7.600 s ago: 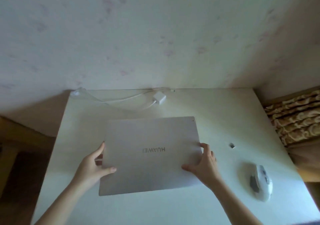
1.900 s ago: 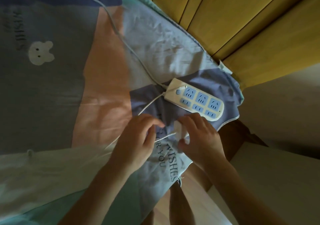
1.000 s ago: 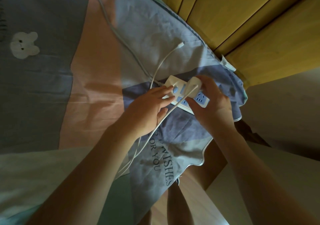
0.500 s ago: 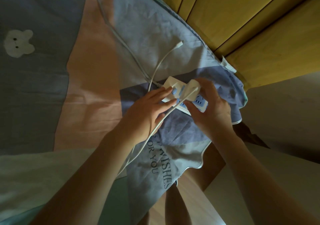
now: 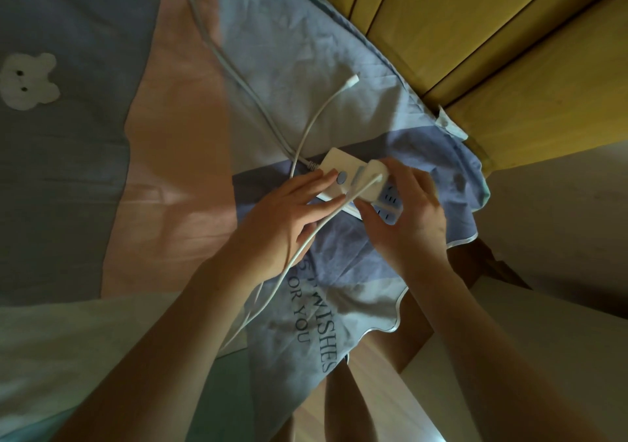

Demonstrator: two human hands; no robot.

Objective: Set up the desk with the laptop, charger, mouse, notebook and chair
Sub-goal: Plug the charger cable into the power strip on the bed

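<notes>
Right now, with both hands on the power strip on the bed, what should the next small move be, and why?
Probably press the charger brick straight down with the right hand until it seats. The brick sits on the power strip next to the blue switch, but whether it is fully in cannot be told. The left hand lies flat on the strip's near end, so it can brace the push.

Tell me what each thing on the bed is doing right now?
charger: on the power strip, right hand holds it
power strip: lying on the bedsheet, left hand steadies it
cable end: loose, plugged into nothing
right hand: gripping
left hand: pressing flat
</notes>
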